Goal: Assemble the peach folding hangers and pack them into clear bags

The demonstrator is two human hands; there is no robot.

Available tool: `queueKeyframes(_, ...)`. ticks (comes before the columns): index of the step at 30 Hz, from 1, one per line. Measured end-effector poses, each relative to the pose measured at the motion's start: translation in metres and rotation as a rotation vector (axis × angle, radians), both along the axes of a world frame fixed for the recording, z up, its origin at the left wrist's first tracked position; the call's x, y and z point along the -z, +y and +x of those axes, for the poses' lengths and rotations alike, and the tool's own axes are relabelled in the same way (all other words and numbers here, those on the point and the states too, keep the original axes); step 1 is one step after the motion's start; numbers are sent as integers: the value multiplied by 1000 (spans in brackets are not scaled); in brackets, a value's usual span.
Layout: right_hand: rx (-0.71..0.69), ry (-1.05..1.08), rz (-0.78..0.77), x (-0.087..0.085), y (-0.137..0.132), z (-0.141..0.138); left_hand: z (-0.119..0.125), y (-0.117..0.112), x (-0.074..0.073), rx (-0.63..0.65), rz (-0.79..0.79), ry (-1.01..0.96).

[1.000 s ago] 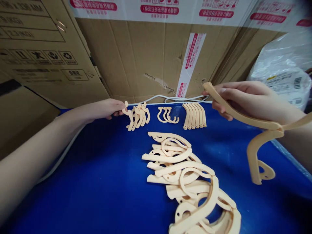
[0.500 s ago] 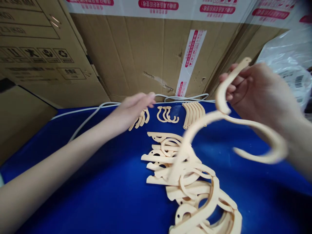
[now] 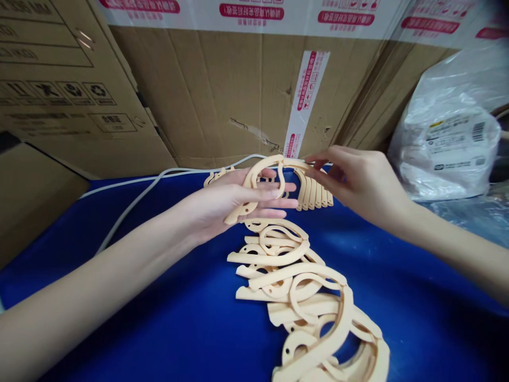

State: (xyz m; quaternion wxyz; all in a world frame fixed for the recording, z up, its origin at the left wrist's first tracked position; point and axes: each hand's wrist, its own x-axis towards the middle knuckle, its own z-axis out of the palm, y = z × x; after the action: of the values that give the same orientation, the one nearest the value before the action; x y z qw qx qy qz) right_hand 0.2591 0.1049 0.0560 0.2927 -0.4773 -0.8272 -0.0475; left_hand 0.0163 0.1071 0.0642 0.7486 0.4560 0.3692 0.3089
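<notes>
A cream, curved plastic frame piece (image 3: 263, 171) is held up between both hands above the blue mat (image 3: 178, 297). My left hand (image 3: 230, 201) lies under it with flat, stretched fingers pressed along its lower part. My right hand (image 3: 358, 180) pinches its top right end. Below the hands a heap of the same cream frame pieces (image 3: 310, 302) runs toward the near right. Behind the hands lie a row of small curved strips (image 3: 316, 193) and small hooked parts (image 3: 217, 175), partly hidden.
Large cardboard boxes (image 3: 222, 90) wall off the back and left. A white plastic bag with labels (image 3: 449, 138) sits at the right. A white cable (image 3: 135, 196) runs along the mat's far edge and down the left side.
My right hand has brought the frame piece from high at the right down to the middle. My left hand left the small hooked parts and came under the piece.
</notes>
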Motion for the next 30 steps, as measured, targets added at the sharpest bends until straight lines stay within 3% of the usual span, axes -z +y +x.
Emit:
queueKeyframes(7, 177, -422, 125, 9, -5, -17, 5, -1, 5, 20, -35, 14)
queueKeyframes(13, 306, -540, 135, 9, -9, -22, 4, -3, 5, 70, -93, 33)
queueKeyframes(17, 272, -505, -22, 5, -9, -23, 7, -3, 7, 61, -22, 118)
queueKeyframes(21, 59, -198, -357, 0, 1, -14, 14, -2, 7, 54, 37, 261)
queueKeyframes(23, 30, -55, -523, -2, 11, -1, 14, -3, 5, 31, 107, 352)
queueKeyframes(25, 144, -35, -582, -2, 21, 15, 11, -3, 3, 12, 149, 414)
queueKeyframes(30, 494, -282, -505, 8, 40, 48, 0, -1, -2, -77, 143, 352)
